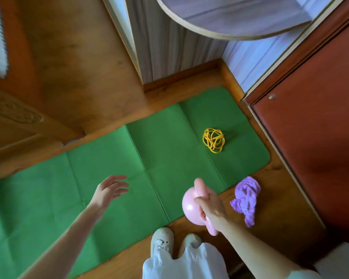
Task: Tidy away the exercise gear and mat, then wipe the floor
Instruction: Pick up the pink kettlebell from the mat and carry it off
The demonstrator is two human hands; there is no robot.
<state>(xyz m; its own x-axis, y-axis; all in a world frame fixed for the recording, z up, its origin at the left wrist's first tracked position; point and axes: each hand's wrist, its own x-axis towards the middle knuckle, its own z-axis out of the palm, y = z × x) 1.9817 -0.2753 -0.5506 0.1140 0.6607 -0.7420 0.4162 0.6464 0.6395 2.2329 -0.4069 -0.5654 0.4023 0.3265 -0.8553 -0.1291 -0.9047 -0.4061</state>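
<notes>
A green folding mat lies spread across the wooden floor. Near its far right corner sits a tangled yellow rope. My right hand grips the handle of a pink kettlebell, held in the air above the mat's near edge. My left hand hovers over the middle of the mat with fingers spread and holds nothing. A purple cloth lies crumpled on the floor just right of the mat, close to the kettlebell.
A red-brown cabinet stands along the right side. A round table top overhangs at the top, with a wood-panelled wall below it. Carved wooden furniture is on the left. My shoes stand at the mat's near edge.
</notes>
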